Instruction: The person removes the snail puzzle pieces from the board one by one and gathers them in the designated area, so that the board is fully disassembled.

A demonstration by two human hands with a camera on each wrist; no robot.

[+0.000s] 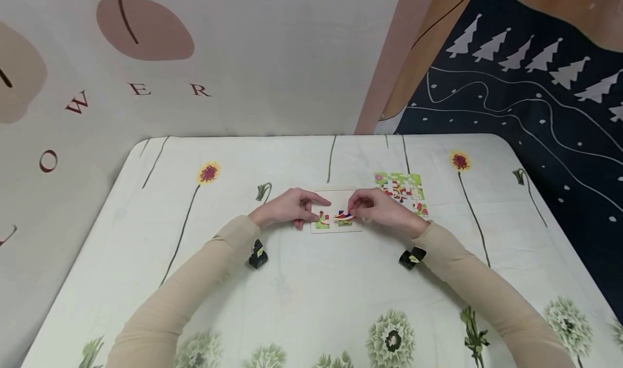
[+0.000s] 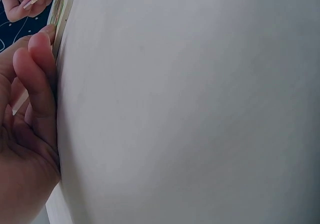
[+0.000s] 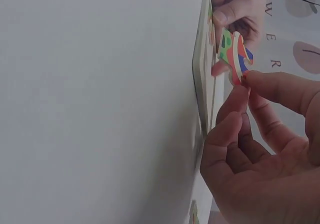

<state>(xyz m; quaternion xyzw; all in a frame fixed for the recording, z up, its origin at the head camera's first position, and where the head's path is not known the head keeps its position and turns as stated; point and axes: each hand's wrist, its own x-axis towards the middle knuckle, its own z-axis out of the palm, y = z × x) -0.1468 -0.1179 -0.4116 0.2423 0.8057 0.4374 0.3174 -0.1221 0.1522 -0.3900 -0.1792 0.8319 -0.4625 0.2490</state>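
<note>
A pale, shallow puzzle board (image 1: 338, 198) lies between the two hands in the head view. My right hand (image 1: 373, 206) pinches a colourful jigsaw piece (image 3: 235, 54) between thumb and fingertips. The piece is tilted and held over the board's front right part, showing red, blue, white and green. My left hand (image 1: 290, 206) rests at the board's left side, its index finger stretched over the board. Its thumb reaches to a green and red jigsaw piece (image 1: 322, 223) lying in the front left corner. In the left wrist view, the board's edge (image 2: 64, 26) shows beyond the loosely bent fingers.
Several more jigsaw pieces (image 1: 401, 183) lie grouped on the table behind the right hand, partly hidden by it. A flower-printed white cloth (image 1: 321, 292) covers the table. Behind stand a light printed wall hanging (image 1: 292, 60) and a dark one with white trees (image 1: 511, 98).
</note>
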